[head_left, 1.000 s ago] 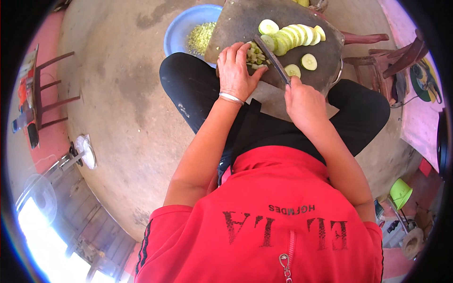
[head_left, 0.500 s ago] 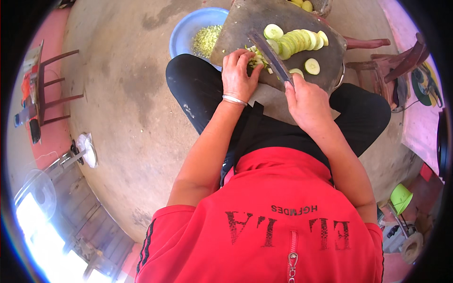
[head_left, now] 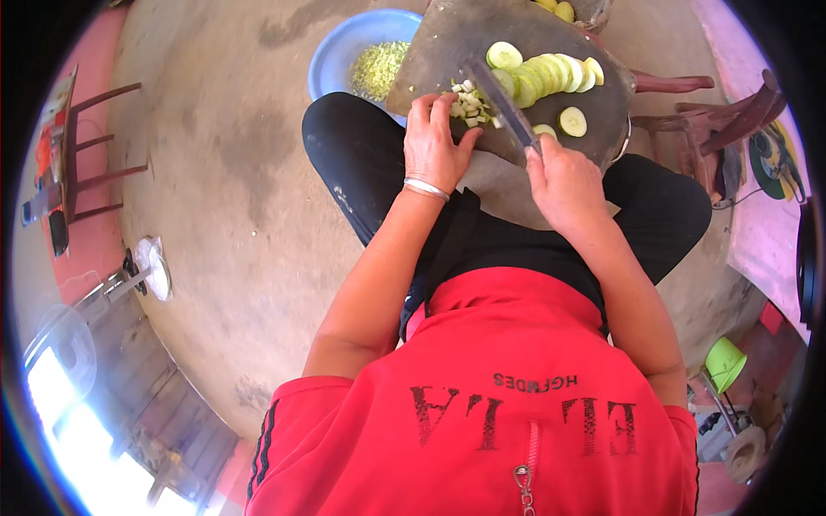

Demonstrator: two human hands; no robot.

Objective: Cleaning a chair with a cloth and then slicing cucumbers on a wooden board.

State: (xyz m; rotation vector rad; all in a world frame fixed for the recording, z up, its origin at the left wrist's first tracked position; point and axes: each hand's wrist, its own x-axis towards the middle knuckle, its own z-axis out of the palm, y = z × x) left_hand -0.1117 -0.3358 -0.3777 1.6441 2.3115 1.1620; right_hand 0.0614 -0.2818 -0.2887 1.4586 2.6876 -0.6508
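Observation:
In my right hand [head_left: 565, 185] is the handle of a knife [head_left: 502, 101], its dark, broad blade slanting up and left over a dark board [head_left: 447, 43]. Left of the blade lies a small heap of diced pale vegetable [head_left: 470, 105]. My left hand [head_left: 435, 144], a silver bangle at its wrist, rests at the board's near left edge beside this heap, thumb apart from the fingers, holding nothing I can see. Right of the blade, a row of round pale green slices [head_left: 551, 76], like cucumber or zucchini, leans overlapped. One slice [head_left: 572, 121] lies flat apart from it.
A blue basin [head_left: 331, 69] with finely chopped green bits [head_left: 379, 70] stands on the floor beyond my left knee, partly under the board's edge. A basket [head_left: 594, 12] holding yellowish produce is at the far side. A wooden chair [head_left: 723, 120] stands to the right.
My left fingers have drawn back slightly from the diced pieces, which now show more plainly. The knife has shifted a little, still held in my right hand.

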